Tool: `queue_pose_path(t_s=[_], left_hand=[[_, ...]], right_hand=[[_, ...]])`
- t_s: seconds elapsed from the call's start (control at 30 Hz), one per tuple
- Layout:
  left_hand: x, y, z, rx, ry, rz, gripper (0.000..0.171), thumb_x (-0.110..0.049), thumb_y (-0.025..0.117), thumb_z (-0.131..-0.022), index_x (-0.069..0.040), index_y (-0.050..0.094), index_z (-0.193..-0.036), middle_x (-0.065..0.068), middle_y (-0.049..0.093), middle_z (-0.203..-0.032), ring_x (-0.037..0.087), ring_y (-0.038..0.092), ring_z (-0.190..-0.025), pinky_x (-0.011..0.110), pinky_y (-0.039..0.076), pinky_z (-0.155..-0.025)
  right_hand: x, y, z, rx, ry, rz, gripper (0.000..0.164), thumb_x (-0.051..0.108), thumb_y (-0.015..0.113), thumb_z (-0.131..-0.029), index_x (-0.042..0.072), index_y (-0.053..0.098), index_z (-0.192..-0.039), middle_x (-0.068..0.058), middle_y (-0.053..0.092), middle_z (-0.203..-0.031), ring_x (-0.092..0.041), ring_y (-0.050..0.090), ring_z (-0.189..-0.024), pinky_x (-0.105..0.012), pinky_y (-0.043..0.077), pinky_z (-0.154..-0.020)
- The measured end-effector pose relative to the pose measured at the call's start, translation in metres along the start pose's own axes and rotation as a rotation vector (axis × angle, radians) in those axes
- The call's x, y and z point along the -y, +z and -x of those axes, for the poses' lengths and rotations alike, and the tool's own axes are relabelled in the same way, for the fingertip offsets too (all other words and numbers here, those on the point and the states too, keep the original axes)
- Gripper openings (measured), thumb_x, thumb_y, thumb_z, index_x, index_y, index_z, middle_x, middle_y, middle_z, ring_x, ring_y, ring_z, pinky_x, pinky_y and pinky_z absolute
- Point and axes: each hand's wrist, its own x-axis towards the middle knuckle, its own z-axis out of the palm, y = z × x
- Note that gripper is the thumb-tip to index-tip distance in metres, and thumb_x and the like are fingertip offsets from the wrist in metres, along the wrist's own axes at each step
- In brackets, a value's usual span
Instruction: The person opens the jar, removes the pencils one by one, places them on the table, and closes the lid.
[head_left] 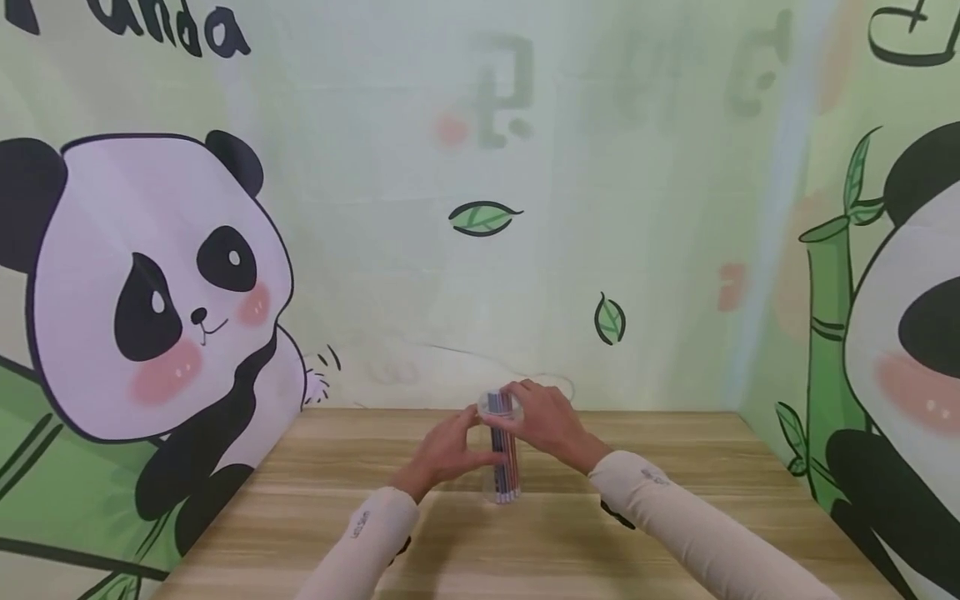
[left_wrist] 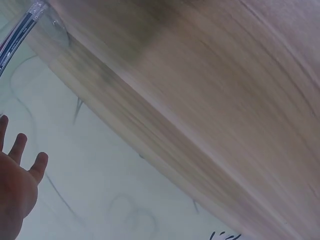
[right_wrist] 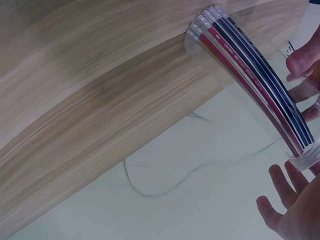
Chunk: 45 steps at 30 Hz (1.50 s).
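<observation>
A clear plastic tube (right_wrist: 306, 159) holds several dark blue and red pencils (head_left: 505, 467) with pale ends at the bottom. In the head view it stands almost upright over the table. My left hand (head_left: 446, 450) grips its left side, thumb lying across the front. At the top end, my right hand (head_left: 549, 422) holds the round clear rim, thumb in front and fingers over the top. In the left wrist view only the lower end of the pencils (left_wrist: 20, 32) shows at the corner. Part of the fingers' contact is hidden behind the tube.
A wood-grain table (head_left: 645, 517) runs back to a pale green wall cloth (head_left: 390, 275). Printed on the cloth are a panda (head_left: 161, 300) at the left, another at the right beside bamboo (head_left: 828, 350), and small leaves.
</observation>
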Motion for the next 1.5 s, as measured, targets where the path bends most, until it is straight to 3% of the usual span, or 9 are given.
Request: queue_pose_path(t_s=[0.2, 0.33, 0.47, 0.7, 0.9, 1.03, 1.17, 1.33, 1.5], left_hand=[[-0.002, 0.002, 0.000, -0.019, 0.037, 0.067, 0.081, -0.050, 0.085, -0.084, -0.019, 0.046, -0.148, 0.008, 0.063, -0.144, 0.029, 0.060, -0.131, 0.054, 0.050, -0.105], [-0.004, 0.003, 0.000, -0.018, 0.045, 0.080, 0.077, -0.047, 0.086, -0.084, -0.019, 0.046, -0.145, 0.008, 0.065, -0.140, 0.030, 0.061, -0.130, 0.053, 0.051, -0.104], [-0.006, 0.003, 0.001, -0.014, 0.053, 0.084, 0.077, -0.045, 0.086, -0.085, -0.018, 0.044, -0.143, 0.009, 0.067, -0.138, 0.032, 0.062, -0.128, 0.053, 0.051, -0.102], [-0.004, 0.001, 0.002, 0.006, 0.053, 0.066, 0.076, -0.046, 0.084, -0.087, -0.018, 0.043, -0.143, 0.011, 0.066, -0.139, 0.032, 0.062, -0.128, 0.054, 0.051, -0.103], [-0.004, 0.000, 0.003, 0.028, 0.057, 0.084, 0.076, -0.044, 0.083, -0.087, -0.017, 0.042, -0.145, 0.011, 0.065, -0.140, 0.031, 0.062, -0.129, 0.053, 0.050, -0.105], [-0.005, 0.002, -0.003, 0.040, 0.051, 0.084, 0.076, -0.048, 0.082, -0.088, -0.018, 0.041, -0.145, 0.009, 0.063, -0.142, 0.031, 0.060, -0.131, 0.052, 0.049, -0.106], [-0.008, 0.002, -0.010, 0.052, 0.034, 0.085, 0.077, -0.051, 0.080, -0.088, -0.020, 0.041, -0.147, 0.006, 0.061, -0.146, 0.028, 0.059, -0.133, 0.050, 0.050, -0.106], [-0.008, 0.000, -0.007, 0.059, 0.023, 0.087, 0.077, -0.047, 0.083, -0.088, -0.018, 0.043, -0.147, 0.007, 0.062, -0.144, 0.029, 0.060, -0.131, 0.050, 0.050, -0.105], [-0.006, -0.001, -0.001, 0.056, 0.022, 0.081, 0.077, -0.048, 0.083, -0.087, -0.018, 0.044, -0.145, 0.010, 0.063, -0.143, 0.034, 0.060, -0.131, 0.053, 0.050, -0.105]], right_hand=[[-0.001, 0.002, 0.000, 0.002, 0.004, -0.072, 0.058, 0.055, 0.075, -0.091, 0.011, 0.070, -0.127, -0.010, 0.073, -0.117, -0.016, 0.064, -0.082, -0.035, 0.060, -0.078], [-0.003, 0.001, 0.001, 0.016, -0.014, -0.128, 0.054, 0.048, 0.077, -0.093, 0.009, 0.069, -0.129, -0.012, 0.070, -0.124, -0.024, 0.068, -0.099, -0.043, 0.059, -0.088], [-0.006, 0.000, 0.003, 0.038, -0.048, -0.189, 0.051, 0.043, 0.076, -0.095, 0.007, 0.067, -0.131, -0.014, 0.068, -0.129, -0.030, 0.065, -0.116, -0.050, 0.054, -0.098], [-0.012, -0.005, 0.001, 0.083, -0.160, -0.304, 0.051, 0.032, 0.075, -0.098, 0.001, 0.063, -0.136, -0.017, 0.067, -0.133, -0.036, 0.060, -0.124, -0.058, 0.048, -0.104], [-0.013, -0.006, 0.003, 0.158, -0.142, -0.327, 0.057, 0.035, 0.068, -0.102, 0.002, 0.055, -0.146, -0.018, 0.060, -0.144, -0.037, 0.055, -0.133, -0.059, 0.045, -0.108], [-0.013, -0.007, 0.001, 0.110, -0.088, -0.255, 0.061, 0.040, 0.071, -0.098, 0.004, 0.056, -0.146, -0.015, 0.062, -0.142, -0.033, 0.060, -0.128, -0.055, 0.048, -0.106], [-0.010, -0.009, -0.001, 0.043, -0.004, -0.158, 0.067, 0.055, 0.073, -0.091, 0.008, 0.062, -0.139, -0.013, 0.067, -0.134, -0.028, 0.065, -0.112, -0.050, 0.053, -0.096], [-0.003, -0.003, -0.003, 0.020, 0.045, -0.105, 0.069, 0.068, 0.071, -0.087, 0.012, 0.068, -0.126, -0.010, 0.069, -0.117, -0.020, 0.060, -0.091, -0.040, 0.053, -0.081], [-0.001, 0.003, -0.005, -0.006, 0.060, -0.108, 0.061, 0.064, 0.074, -0.086, 0.012, 0.069, -0.117, -0.007, 0.068, -0.107, -0.019, 0.059, -0.088, -0.038, 0.052, -0.078]])
